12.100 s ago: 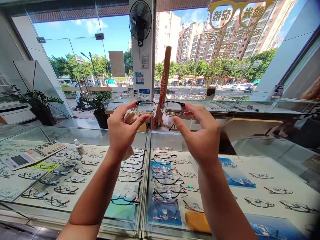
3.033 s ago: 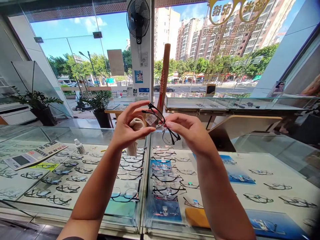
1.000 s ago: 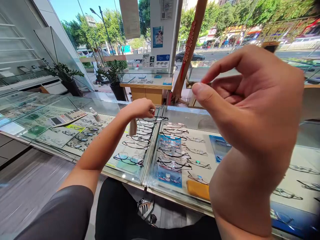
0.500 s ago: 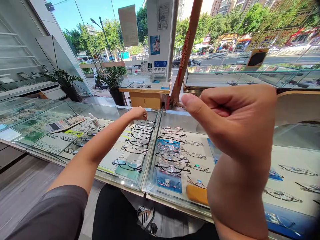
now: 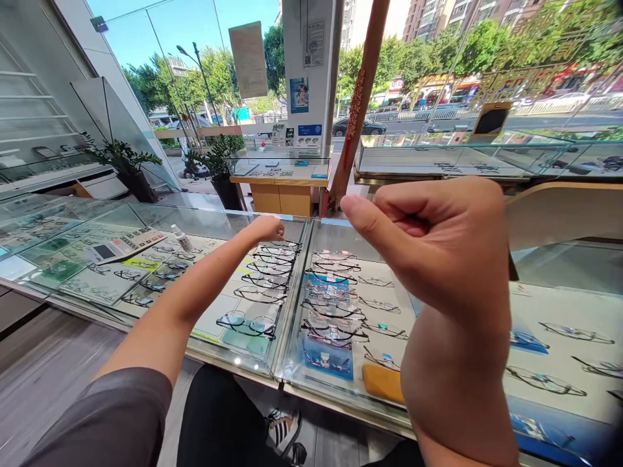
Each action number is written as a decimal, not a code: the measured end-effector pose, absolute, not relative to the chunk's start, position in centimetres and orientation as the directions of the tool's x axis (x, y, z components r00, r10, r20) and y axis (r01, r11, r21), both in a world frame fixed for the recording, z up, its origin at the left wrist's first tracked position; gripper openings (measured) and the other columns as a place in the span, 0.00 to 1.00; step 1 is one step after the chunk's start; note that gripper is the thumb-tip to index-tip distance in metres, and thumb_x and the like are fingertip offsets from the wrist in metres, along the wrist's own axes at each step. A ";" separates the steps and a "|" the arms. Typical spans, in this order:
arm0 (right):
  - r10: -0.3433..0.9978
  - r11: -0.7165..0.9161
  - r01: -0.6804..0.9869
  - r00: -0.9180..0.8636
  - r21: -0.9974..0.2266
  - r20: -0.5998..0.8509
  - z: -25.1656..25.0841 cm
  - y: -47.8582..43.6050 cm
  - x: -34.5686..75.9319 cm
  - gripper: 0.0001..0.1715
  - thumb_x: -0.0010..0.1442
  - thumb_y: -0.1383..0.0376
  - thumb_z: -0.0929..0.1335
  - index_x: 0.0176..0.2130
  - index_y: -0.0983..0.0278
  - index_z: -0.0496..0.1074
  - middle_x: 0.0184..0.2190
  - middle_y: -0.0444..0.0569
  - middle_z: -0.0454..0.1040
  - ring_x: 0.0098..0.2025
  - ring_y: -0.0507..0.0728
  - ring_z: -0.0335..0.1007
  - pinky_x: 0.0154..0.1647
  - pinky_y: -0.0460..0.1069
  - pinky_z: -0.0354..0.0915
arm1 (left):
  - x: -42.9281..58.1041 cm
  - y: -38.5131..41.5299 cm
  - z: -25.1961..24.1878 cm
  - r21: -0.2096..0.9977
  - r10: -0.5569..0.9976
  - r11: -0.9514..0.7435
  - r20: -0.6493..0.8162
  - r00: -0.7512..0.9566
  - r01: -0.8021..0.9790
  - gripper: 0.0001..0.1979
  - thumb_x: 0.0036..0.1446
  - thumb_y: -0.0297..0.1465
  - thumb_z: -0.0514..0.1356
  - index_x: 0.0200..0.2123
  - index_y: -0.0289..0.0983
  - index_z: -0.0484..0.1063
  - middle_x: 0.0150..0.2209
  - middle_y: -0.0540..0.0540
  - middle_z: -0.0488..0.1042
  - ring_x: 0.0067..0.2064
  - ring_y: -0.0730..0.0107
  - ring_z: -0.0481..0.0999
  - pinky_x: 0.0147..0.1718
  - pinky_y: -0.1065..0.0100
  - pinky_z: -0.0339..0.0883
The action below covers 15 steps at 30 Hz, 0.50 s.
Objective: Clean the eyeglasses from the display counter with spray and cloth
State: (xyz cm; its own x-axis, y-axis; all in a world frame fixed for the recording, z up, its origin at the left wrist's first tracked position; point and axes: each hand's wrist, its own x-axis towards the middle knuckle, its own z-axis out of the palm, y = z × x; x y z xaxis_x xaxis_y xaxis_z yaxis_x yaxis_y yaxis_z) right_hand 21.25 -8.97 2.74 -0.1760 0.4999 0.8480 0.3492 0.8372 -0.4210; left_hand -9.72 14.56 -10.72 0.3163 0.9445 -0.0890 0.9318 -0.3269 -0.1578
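My left hand is stretched out over the far part of the glass display case, closed in a loose fist. No object shows in it. Below it lies a column of eyeglasses in the case. Close to the camera, my right hand is raised in a fist above the right-hand cases, thumb sticking out to the left. Nothing shows between its curled fingers. More eyeglasses lie under the glass to the left of my right forearm, near a yellow-orange glasses case.
A calculator and a white spray bottle are on the left case. Potted plants, a small wooden display counter and a slanted wooden post stand beyond, before the street windows. A shoe shows below.
My right fist sits a little farther left and lower in view. My left hand is almost where it was, still closed. The whole view has shifted slightly.
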 end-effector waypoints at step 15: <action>0.410 0.886 0.302 -0.159 -0.352 0.898 2.2 -8.9 20.0 0.39 0.74 0.55 0.72 0.24 0.58 0.46 0.23 0.38 0.40 0.26 0.51 0.36 0.27 0.52 0.42 | -18.6 6.1 -13.2 -0.144 0.985 -0.063 0.149 0.085 0.988 0.29 0.72 0.23 0.47 0.71 0.29 0.70 0.64 0.26 0.75 0.63 0.43 0.77 0.60 0.52 0.71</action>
